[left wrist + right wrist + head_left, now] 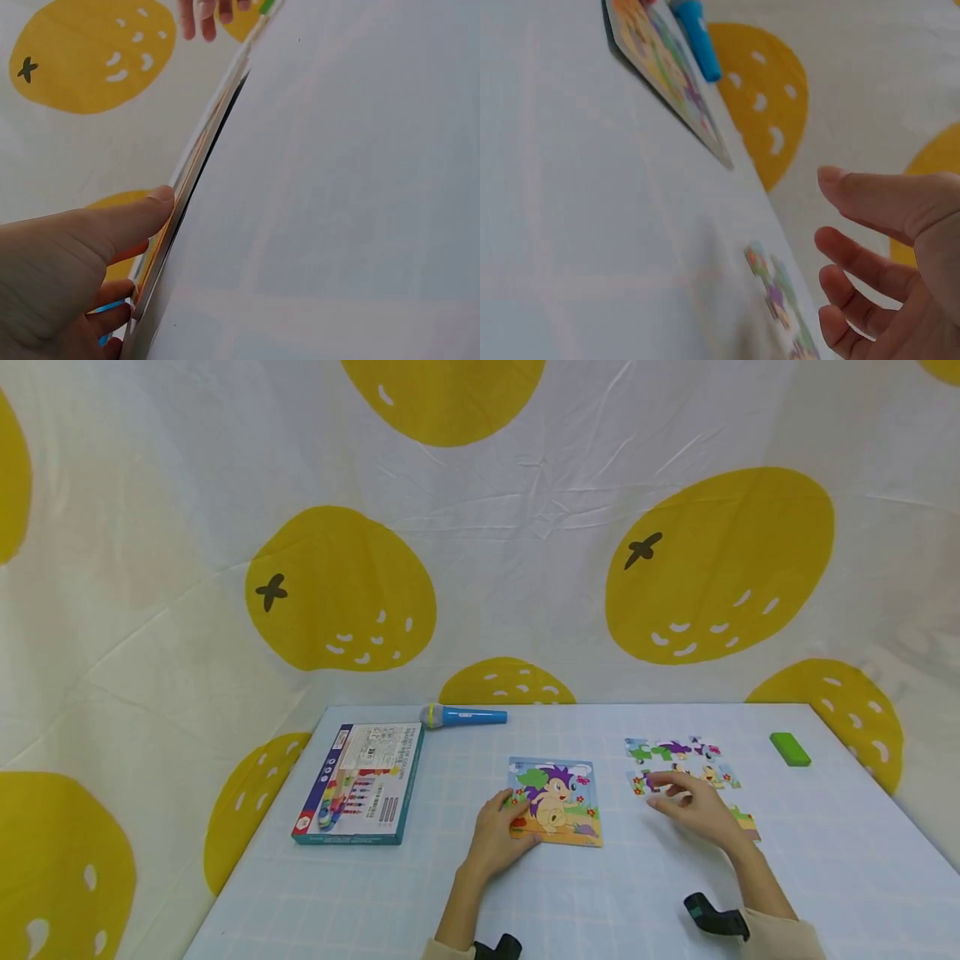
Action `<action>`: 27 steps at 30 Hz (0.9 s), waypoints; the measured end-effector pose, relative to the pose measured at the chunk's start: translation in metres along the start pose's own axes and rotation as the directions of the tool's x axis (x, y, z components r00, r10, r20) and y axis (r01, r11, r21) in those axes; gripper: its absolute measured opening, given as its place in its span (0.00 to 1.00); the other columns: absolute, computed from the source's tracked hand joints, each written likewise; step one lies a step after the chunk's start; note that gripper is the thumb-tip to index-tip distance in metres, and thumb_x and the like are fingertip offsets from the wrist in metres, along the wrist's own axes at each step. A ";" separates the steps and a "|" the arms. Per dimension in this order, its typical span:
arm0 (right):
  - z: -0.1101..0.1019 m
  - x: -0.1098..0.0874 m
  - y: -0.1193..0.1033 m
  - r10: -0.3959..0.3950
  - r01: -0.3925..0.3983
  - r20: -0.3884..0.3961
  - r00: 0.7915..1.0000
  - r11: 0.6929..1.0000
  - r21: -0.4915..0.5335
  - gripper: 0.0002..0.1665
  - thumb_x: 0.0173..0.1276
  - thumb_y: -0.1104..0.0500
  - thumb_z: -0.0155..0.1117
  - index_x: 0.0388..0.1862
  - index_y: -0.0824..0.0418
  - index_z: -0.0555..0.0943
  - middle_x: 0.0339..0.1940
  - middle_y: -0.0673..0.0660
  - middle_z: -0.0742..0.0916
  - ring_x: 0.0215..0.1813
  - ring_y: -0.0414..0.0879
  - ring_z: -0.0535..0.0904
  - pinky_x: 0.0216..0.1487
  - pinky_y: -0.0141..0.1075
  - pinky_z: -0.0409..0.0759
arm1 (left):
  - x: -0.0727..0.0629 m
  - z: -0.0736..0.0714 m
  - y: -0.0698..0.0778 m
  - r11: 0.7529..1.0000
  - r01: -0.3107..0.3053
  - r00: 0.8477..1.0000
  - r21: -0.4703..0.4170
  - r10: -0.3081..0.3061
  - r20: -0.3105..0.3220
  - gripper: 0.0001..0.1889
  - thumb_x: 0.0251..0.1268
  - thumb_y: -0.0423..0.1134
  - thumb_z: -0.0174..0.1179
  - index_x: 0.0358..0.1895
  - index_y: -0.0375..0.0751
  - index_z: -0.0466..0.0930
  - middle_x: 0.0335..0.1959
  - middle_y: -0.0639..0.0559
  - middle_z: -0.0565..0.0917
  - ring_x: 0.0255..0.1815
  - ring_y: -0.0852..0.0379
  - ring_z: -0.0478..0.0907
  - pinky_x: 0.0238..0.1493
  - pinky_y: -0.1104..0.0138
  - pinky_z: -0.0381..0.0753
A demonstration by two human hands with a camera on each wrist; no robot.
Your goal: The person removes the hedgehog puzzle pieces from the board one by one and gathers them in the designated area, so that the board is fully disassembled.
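Note:
A square puzzle board (558,802) with a cartoon purple hedgehog lies flat on the table. My left hand (497,837) holds it by its near left corner; in the left wrist view the thumb (142,217) lies at one edge and the fingers bend round another. To the right, several jigsaw pieces (675,749) form an upper row, with more pieces (723,777) below and a yellow-green portion (745,821) partly behind my right hand (693,808). That hand hovers over the pieces, fingers loosely bent, nothing between thumb (870,199) and fingers.
A boxed toy set (360,785) lies at the left of the table. Behind it, by the far edge, is a blue toy microphone (468,717). A green block (790,749) sits at the far right. A fruit-patterned cloth (525,568) hangs behind the table.

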State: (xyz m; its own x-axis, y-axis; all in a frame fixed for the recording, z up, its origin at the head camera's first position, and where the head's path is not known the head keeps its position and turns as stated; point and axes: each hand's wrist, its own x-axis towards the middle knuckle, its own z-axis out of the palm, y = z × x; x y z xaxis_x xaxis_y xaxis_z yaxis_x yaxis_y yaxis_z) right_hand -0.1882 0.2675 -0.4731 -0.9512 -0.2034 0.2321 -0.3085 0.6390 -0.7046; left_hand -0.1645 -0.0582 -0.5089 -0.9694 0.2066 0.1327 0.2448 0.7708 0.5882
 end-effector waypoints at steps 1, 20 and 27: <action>0.007 0.004 -0.005 -0.017 0.017 0.006 1.000 1.000 0.013 0.21 0.60 0.58 0.68 0.50 0.68 0.79 0.45 0.64 0.84 0.40 0.47 0.76 0.35 0.30 0.76 | 0.000 0.000 0.000 1.000 0.004 1.000 -0.001 -0.004 0.000 0.29 0.54 0.50 0.67 0.59 0.43 0.77 0.66 0.40 0.66 0.66 0.38 0.62 0.65 0.44 0.60; 0.097 0.031 -0.045 -0.236 0.237 0.173 0.956 0.971 0.014 0.26 0.56 0.56 0.72 0.49 0.71 0.80 0.44 0.62 0.85 0.47 0.57 0.78 0.50 0.53 0.75 | 0.001 0.000 0.000 1.000 -0.020 0.999 0.011 0.020 -0.032 0.22 0.58 0.46 0.64 0.56 0.43 0.80 0.65 0.41 0.68 0.65 0.41 0.63 0.65 0.46 0.60; 0.107 0.027 -0.056 -0.090 0.104 0.170 0.981 0.992 -0.070 0.27 0.50 0.50 0.75 0.46 0.65 0.83 0.38 0.53 0.85 0.44 0.50 0.74 0.42 0.48 0.67 | 0.001 0.000 0.000 1.000 -0.002 1.000 0.021 0.003 -0.023 0.22 0.59 0.45 0.63 0.57 0.44 0.79 0.65 0.41 0.68 0.66 0.41 0.63 0.66 0.46 0.60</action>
State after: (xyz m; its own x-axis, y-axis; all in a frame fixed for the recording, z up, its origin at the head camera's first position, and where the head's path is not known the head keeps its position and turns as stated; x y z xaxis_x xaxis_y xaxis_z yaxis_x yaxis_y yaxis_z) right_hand -0.1974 0.1468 -0.4993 -0.9064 -0.3833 0.1777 -0.4042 0.6646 -0.6284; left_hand -0.1656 -0.0577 -0.5088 -0.9689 0.1949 0.1525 0.2473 0.7829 0.5709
